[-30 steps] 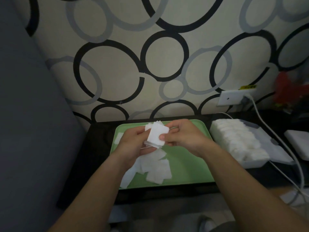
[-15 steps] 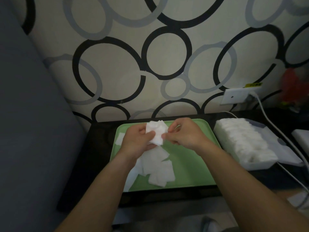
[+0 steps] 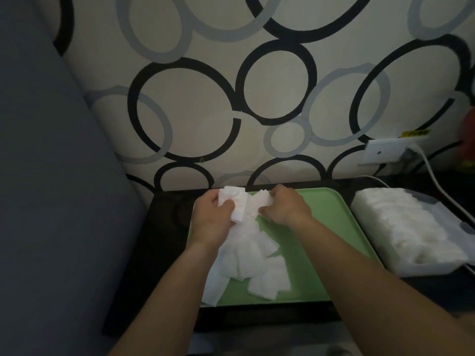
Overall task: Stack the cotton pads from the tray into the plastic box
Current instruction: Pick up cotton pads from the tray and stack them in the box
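My left hand [image 3: 213,222] gripped a small stack of cotton pads [image 3: 237,205] above the green tray [image 3: 323,227]; my right hand [image 3: 286,208] pinched its right side, loose pads [image 3: 253,265] lying just below.

1 second ago your 2 hands close together on 1 bundle over the tray's middle. Now your left hand [image 3: 210,219] grips the stack of pads [image 3: 235,205] alone, while your right hand [image 3: 285,206] is drawn off toward 3 o'clock, pinching a loose pad [image 3: 259,201]. Both hands sit nearer the 12 o'clock rim of the tray [image 3: 321,227]. Your head has turned, so the plastic box [image 3: 411,271] lies further toward 3 o'clock in view.
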Demonstrator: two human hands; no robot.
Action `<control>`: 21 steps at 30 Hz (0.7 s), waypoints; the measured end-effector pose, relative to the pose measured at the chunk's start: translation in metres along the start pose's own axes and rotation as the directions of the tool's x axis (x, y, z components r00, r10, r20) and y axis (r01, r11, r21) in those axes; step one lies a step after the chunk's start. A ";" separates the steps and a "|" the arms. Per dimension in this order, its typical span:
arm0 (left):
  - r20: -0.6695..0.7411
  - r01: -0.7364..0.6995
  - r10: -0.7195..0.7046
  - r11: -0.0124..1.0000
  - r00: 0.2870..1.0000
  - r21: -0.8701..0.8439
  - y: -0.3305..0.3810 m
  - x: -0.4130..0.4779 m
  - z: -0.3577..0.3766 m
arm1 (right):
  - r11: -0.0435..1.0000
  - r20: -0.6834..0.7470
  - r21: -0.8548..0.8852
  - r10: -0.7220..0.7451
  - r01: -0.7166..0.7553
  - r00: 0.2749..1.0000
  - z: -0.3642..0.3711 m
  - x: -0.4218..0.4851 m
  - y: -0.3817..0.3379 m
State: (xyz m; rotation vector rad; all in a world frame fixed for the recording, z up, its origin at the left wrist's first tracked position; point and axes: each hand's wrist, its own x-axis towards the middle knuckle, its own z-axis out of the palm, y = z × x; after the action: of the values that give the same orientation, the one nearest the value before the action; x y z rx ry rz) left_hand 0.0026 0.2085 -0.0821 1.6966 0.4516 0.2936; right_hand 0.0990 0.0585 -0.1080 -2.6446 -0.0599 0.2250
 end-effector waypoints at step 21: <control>0.089 0.068 -0.064 0.997 0.994 -0.042 0.002 -0.009 0.005 | 0.753 0.275 0.654 -0.150 -0.070 0.950 -0.058 -0.058 0.050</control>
State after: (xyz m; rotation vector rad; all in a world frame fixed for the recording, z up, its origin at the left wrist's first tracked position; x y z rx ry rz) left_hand -0.0027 0.1997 -0.0809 1.6405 0.4319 0.1789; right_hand 0.0516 -0.0169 -0.0726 -1.8724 -0.1180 0.5428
